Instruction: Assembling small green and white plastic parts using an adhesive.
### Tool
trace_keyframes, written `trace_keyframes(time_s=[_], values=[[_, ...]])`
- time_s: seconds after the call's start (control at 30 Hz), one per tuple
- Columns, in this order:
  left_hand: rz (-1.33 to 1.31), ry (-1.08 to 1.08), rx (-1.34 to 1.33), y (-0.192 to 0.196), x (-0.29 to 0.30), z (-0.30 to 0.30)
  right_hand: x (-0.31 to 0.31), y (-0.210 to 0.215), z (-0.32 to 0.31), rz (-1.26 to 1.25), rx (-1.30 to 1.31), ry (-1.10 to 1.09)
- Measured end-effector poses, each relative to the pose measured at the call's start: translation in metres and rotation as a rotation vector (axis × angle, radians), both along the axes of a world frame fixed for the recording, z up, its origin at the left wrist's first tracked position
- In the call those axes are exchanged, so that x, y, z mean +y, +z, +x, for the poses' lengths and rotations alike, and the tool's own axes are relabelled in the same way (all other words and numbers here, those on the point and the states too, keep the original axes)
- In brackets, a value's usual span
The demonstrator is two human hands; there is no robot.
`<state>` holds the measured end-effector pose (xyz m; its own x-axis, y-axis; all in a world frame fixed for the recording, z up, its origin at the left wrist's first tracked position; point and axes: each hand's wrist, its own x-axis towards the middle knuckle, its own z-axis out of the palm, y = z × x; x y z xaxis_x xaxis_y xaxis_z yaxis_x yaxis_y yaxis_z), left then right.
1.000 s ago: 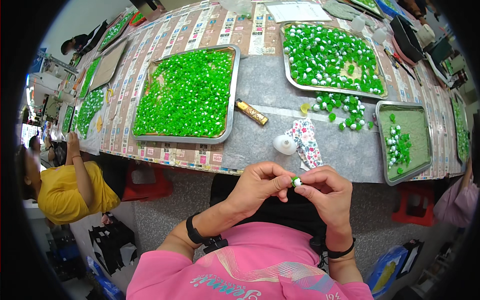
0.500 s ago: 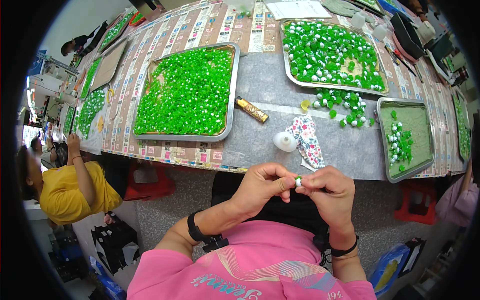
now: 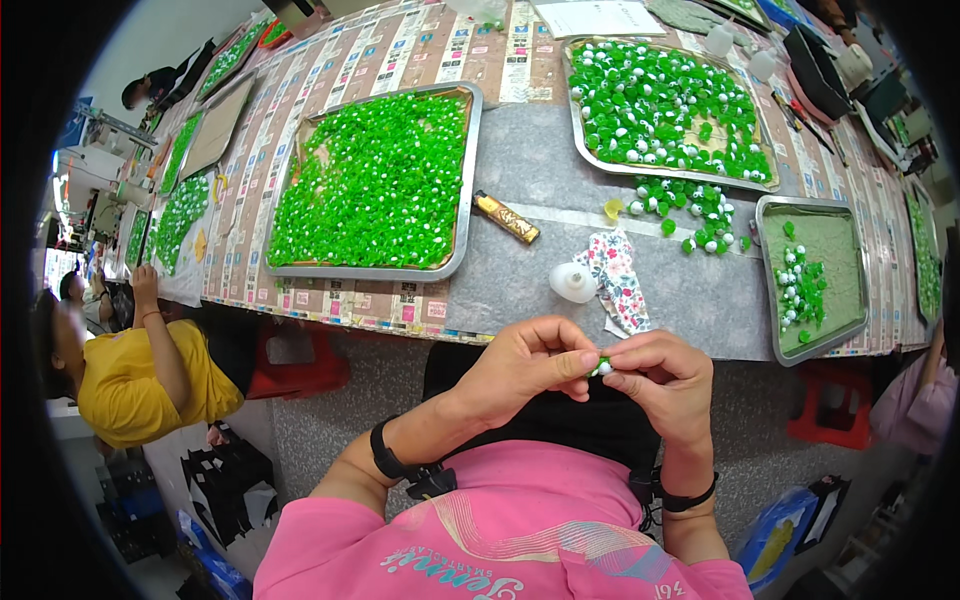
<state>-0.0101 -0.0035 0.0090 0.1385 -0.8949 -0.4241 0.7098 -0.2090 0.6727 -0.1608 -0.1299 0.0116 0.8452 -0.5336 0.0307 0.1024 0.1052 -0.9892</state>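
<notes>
In front of the table edge, my left hand (image 3: 525, 362) and my right hand (image 3: 664, 382) meet, both with thumb and fingers pinched on one small green-and-white piece (image 3: 604, 369). The fingers cover much of it; its white part is round, like a little ball. Just beyond my hands, on the grey mat, a small white squeeze bottle (image 3: 573, 283) with a thin tip stands beside a folded floral cloth (image 3: 620, 280). Farther off, a loose heap of similar green-and-white pieces (image 3: 700, 215) lies on the mat.
A metal tray (image 3: 462, 200) of green pieces stands left. Another tray (image 3: 650, 178) of green-and-white pieces is at the back right, and a smaller tray (image 3: 845, 265) at the right edge. A gold-patterned stick-like object (image 3: 507, 217) lies between. A person in yellow (image 3: 160, 385) sits at left.
The pinched piece has turned between my fingers and shifted slightly right and down. My right fingers now stretch further over it. The trays and bottle stay in place.
</notes>
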Motion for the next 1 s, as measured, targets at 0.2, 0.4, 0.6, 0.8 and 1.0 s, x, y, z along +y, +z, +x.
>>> trace_keyframes(time_s=[0.2, 0.4, 0.6, 0.8, 1.0], values=[[0.007, 0.016, 0.070, -0.001, 0.001, -0.002, 0.001, -0.003, 0.000, -0.035, -0.002, 0.000], [-0.009, 0.008, 0.126, -0.005, 0.002, -0.004, 0.000, -0.004, 0.000, -0.038, 0.008, 0.003], [-0.106, 0.065, 0.038, -0.001, -0.002, -0.008, -0.006, 0.003, 0.003, 0.073, 0.033, 0.029], [-0.155, 0.000, -0.194, -0.002, -0.001, -0.007, -0.009, 0.003, 0.002, 0.260, 0.088, 0.056], [-0.181, 0.046, -0.212, -0.003, 0.002, -0.007, 0.000, -0.001, 0.004, 0.264, 0.008, 0.008]])
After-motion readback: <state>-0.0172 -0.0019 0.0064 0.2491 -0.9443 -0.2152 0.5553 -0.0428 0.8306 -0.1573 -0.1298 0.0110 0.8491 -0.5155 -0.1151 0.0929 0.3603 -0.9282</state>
